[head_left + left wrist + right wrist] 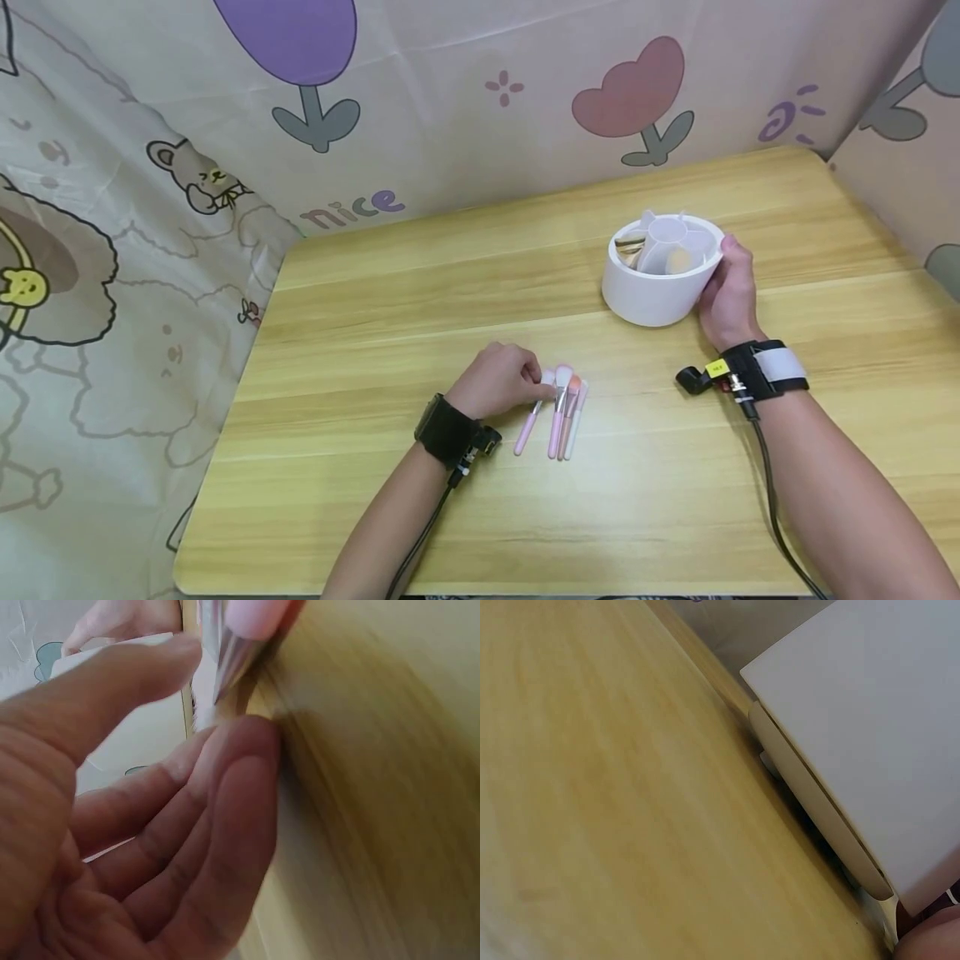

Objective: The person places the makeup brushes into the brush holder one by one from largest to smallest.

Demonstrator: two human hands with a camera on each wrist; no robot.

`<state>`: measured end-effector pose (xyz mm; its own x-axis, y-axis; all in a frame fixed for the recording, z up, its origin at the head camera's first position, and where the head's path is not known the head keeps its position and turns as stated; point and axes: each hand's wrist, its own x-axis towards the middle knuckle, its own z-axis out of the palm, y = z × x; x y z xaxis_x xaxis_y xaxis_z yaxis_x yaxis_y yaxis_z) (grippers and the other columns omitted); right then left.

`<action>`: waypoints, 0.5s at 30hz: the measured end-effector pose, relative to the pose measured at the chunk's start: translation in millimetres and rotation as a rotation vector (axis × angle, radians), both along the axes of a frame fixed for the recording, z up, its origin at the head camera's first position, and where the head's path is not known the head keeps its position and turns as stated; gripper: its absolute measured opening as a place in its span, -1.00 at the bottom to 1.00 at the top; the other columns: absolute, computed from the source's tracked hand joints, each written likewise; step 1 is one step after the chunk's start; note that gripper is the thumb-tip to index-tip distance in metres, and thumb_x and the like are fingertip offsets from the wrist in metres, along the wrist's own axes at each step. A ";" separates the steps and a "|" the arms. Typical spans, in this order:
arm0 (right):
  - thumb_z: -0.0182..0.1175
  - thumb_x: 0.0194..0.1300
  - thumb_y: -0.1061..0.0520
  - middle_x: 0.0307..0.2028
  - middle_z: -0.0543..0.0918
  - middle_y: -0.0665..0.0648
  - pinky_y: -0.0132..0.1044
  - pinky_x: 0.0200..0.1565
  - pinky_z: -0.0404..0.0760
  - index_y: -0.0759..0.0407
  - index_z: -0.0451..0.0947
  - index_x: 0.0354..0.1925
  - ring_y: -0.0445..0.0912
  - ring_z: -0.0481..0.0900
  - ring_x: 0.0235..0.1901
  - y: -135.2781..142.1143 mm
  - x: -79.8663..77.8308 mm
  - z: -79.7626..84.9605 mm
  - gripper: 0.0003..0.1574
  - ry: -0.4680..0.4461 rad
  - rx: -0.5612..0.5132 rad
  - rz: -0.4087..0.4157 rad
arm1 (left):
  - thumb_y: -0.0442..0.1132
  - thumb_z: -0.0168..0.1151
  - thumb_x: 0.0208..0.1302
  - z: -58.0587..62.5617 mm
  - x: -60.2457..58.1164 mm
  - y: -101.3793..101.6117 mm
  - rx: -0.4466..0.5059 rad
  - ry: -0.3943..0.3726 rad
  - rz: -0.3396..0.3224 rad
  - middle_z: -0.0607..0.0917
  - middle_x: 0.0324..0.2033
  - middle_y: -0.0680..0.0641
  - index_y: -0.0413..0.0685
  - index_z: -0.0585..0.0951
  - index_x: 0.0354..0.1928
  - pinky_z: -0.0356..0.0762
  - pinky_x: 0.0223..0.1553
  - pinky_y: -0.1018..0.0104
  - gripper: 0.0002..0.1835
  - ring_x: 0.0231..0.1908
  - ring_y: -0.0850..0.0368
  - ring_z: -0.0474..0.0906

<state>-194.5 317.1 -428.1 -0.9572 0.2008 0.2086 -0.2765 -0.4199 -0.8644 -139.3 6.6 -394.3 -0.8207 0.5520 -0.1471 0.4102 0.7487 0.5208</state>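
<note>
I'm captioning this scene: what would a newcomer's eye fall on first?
Probably the white divided organizer on the right side of the wooden table, its right side held by the person's right hand. Next, perhaps, the slim makeup brushes near the table's middle, with the left hand at their bristle ends. Behind, the big purple tulip stands out at the printed backdrop's upper left.

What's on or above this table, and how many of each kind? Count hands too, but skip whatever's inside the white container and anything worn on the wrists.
Slim brush-like tools: 4
White container: 1
Hands (left hand, right hand): 2
Total: 7
</note>
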 end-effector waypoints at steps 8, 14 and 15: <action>-0.23 0.38 -0.14 0.27 0.35 0.14 -0.33 0.27 0.12 0.22 0.32 0.30 -0.08 0.24 0.25 0.7 0.8 0.4 -0.31 -0.009 0.000 0.005 | 0.09 0.41 0.05 -0.5 3.7 2.1 -0.058 -0.010 -0.035 0.31 -0.79 0.19 0.09 0.50 -0.72 0.13 -0.68 0.52 -0.60 -0.72 0.33 0.23; -0.20 0.37 -0.15 0.27 0.36 0.16 -0.33 0.26 0.15 0.23 0.32 0.30 -0.05 0.24 0.26 0.3 0.8 0.7 -0.29 -0.001 0.004 0.003 | -0.04 0.38 0.08 -1.2 2.5 4.1 -0.043 0.026 -0.023 0.49 -0.70 0.18 0.11 0.56 -0.59 0.28 -0.67 0.52 -0.77 -0.70 0.31 0.35; -0.20 0.37 -0.15 0.26 0.36 0.16 -0.33 0.25 0.16 0.24 0.32 0.29 -0.05 0.25 0.25 0.3 0.6 0.6 -0.29 0.002 0.002 0.003 | -0.05 0.37 0.08 -0.6 2.2 4.4 -0.031 0.030 -0.019 0.50 -0.70 0.17 0.10 0.56 -0.58 0.29 -0.67 0.52 -0.78 -0.70 0.31 0.36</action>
<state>-194.0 317.4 -427.5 -0.9572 0.1977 0.2115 -0.2775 -0.4185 -0.8648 -137.0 11.0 -394.9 -0.8143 0.5634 -0.1397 0.4401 0.7561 0.4843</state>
